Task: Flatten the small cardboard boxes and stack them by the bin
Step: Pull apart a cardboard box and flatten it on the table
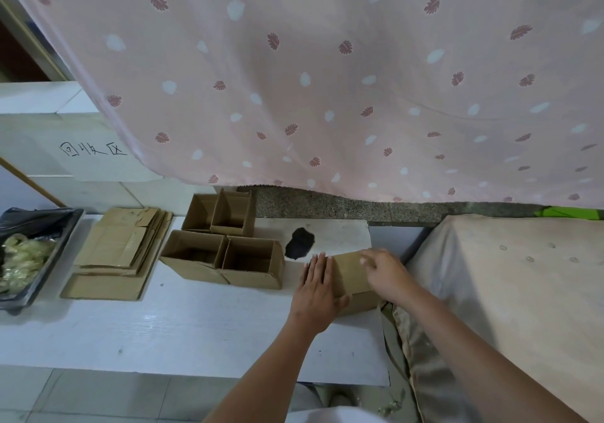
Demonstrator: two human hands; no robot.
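Note:
A small closed cardboard box (351, 275) stands at the right end of the white table (183, 324). My left hand (318, 287) lies against its left side with straight fingers and the thumb along the near face. My right hand (385, 275) rests over the box's right top edge, fingers loosely bent. Several open boxes stand to the left: a near pair (196, 257) (253, 264) and a far pair (199, 211) (232, 213). A stack of flattened cardboard (114, 252) lies beside the black-lined bin (42, 242) at the far left.
A pink leaf-print curtain (327, 79) hangs over the back. A black smudge (300, 242) marks the table behind the box. A cloth-covered surface (506, 275) adjoins the table on the right. White cabinets with handwriting (91, 149) stand behind the bin.

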